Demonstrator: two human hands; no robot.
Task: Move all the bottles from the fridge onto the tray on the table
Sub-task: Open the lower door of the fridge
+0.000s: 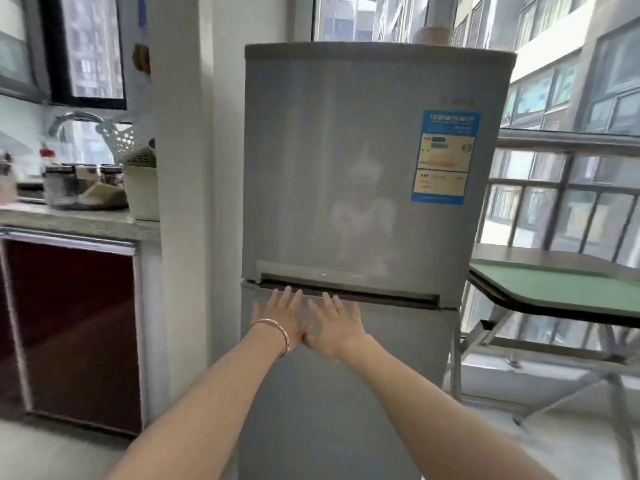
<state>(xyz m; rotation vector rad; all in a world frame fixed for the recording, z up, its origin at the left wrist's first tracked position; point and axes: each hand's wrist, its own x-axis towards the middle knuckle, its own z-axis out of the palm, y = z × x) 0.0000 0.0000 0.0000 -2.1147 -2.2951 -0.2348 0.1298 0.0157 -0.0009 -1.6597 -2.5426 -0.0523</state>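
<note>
Grey 2-door fridge (363, 168) dead centre, both doors shut, so bottles not visible. Blue-and-cream energy label (445, 156) on upper door, right side. Dark recessed handle slot (346, 289) along bottom edge of upper door.

White wall column (180, 202) left of fridge. Further left: stone counter (69, 220) over dark red cabinet door (72, 327); jars (83, 185), white container (142, 192) and curved tap (74, 119) on top, all blurred.

Green-topped folding table (561, 289) right of fridge, just beside it, on metal legs. Only part in frame; no tray on the visible part. Windows behind, other buildings outside.

Both forearms reaching in from near edge toward fridge front. Left hand (280, 315) flat, fingers spread wide, fingertips just below handle slot; thin bangle (277, 336) on wrist. Right hand (334, 323) likewise wide and flat, holding nothing, fingertips at slot's lower edge. Thumbs meeting or nearly so between hands; motion blur, contact with door cannot tell.
</note>
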